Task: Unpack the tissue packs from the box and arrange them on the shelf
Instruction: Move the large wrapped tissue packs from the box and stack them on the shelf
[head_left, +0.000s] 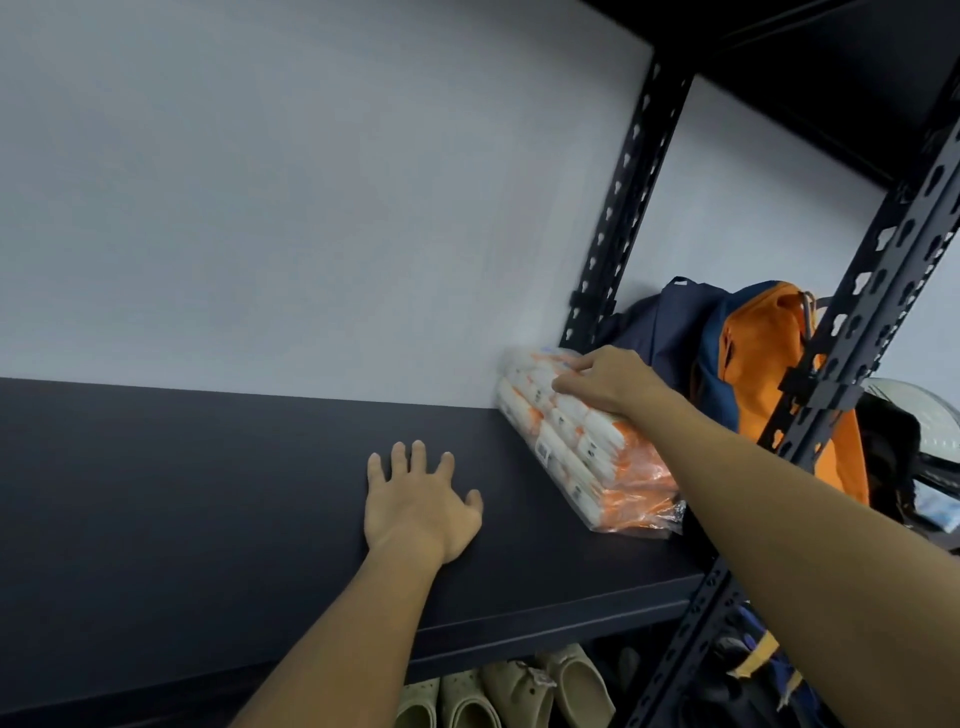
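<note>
Orange-and-white tissue pack (582, 447), plastic-wrapped, lies on the dark shelf (208, 493); apparently against the wall.

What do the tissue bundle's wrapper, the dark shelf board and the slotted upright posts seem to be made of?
The tissue bundle seems wrapped in thin clear plastic film: it is glossy and crinkled at the loose end. The shelf board looks like matte dark painted or laminated board; which one cannot be told. The upright posts look like dark painted metal angle with punched keyhole slots.
</note>
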